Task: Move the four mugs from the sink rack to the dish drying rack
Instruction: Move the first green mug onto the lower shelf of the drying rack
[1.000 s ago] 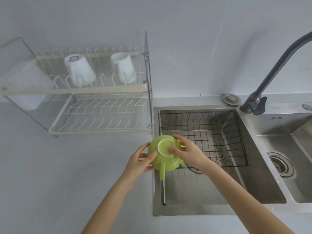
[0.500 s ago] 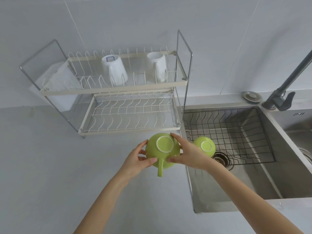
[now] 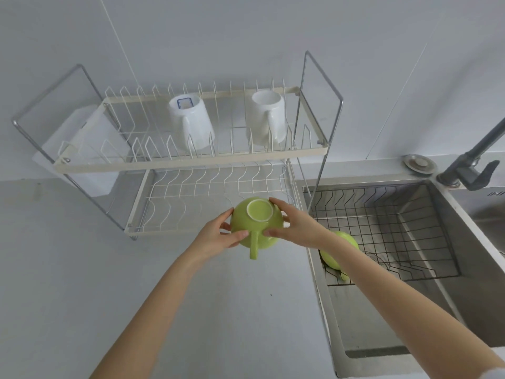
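Mug (image 3: 257,224), green and upside down, is being held in both hands' grip, left (image 3: 218,237) and right (image 3: 296,227), just before the rack (image 3: 207,160). Lowering it level between the wires looks wise.

No readable text; faint marking on sink (image 3: 496,193) ledge beside faucet (image 3: 464,170), illegible

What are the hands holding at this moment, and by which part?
Both hands hold one upside-down green mug by its rounded body: the left hand on its left side, the right hand on its right. Its handle is free.
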Available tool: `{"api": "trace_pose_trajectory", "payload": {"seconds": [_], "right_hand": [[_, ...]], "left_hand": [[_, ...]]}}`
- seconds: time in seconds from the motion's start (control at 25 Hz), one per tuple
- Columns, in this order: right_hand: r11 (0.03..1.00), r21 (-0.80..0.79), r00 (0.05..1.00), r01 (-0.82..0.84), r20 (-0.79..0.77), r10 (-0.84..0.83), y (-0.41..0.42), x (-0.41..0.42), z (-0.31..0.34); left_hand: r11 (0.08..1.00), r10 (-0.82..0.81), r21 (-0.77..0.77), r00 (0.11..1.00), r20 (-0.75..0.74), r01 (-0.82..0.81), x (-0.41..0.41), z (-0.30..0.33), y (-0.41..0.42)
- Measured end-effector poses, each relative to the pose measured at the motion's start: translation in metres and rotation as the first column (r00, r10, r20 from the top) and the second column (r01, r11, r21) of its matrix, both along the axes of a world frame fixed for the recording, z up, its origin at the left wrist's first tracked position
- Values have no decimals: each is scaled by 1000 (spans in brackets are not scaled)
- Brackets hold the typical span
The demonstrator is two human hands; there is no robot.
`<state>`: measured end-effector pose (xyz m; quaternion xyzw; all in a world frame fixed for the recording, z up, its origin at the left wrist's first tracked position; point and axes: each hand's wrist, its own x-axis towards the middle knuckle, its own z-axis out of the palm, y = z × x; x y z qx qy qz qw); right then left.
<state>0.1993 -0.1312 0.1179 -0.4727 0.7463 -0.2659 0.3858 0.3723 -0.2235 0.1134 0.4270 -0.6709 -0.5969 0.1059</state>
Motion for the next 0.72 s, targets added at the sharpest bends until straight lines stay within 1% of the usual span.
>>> {"api": "trace_pose_trajectory", "payload": {"seconds": [0.12, 0.2, 0.32, 0.48, 0.6, 0.72], "right_hand": [[999, 34, 999, -37, -35, 38, -24, -12, 0], [997, 50, 992, -67, -102, 72, -38, -18, 0], [995, 61, 983, -83, -158, 92, -54, -24, -2], [995, 63, 985, -72, -150, 80, -63, -28, -5], [995, 69, 982, -73, -170, 84, -66, -28, -6], [996, 55, 977, -76, -195, 85, -65, -24, -7]], "left_hand": [[990, -95, -91, 980, 175, 112, -14, -1, -29], [972, -125, -160, 956, 266, 172, -24, -3, -43], [958, -127, -207, 940, 317, 199, -38, -9, -59], [954, -104, -231, 935, 339, 190, -46, -16, -67], [931, -103, -290, 923, 372, 221, -47, -16, -69], [939, -93, -278, 926, 365, 204, -44, -20, -66]]}}
